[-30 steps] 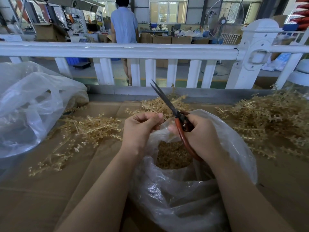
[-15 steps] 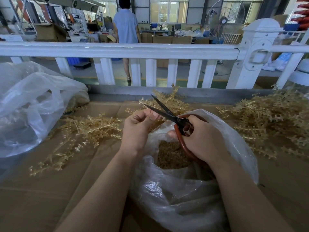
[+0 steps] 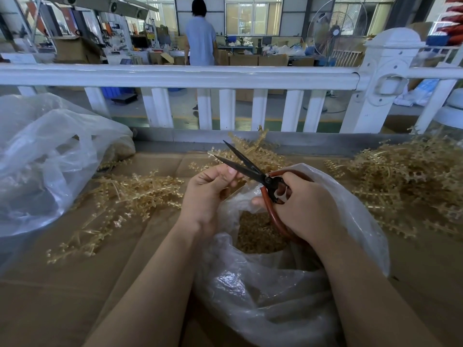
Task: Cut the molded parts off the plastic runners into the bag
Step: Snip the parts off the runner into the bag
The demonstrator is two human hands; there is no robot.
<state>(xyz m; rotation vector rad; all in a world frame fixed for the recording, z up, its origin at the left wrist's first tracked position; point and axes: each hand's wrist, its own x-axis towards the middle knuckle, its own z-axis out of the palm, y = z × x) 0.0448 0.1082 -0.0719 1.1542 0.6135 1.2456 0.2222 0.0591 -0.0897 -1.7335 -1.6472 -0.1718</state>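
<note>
White railing (image 3: 175, 76) fronts a factory hall with bright windows (image 3: 253, 15) and a fan (image 3: 335, 31).

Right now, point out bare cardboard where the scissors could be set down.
Bare brown cardboard lies near-left, bordered by the left runner pile, big clear bag and left forearm. A smaller patch sits near-right. Crowded: the open parts bag and right runner heap.

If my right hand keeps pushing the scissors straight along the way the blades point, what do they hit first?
Probably the left hand's fingertips: the black-bladed, red-handled scissors in the right hand stand open just beside them. Beyond lies the heap of tan plastic runners. Depth is unclear.
</note>
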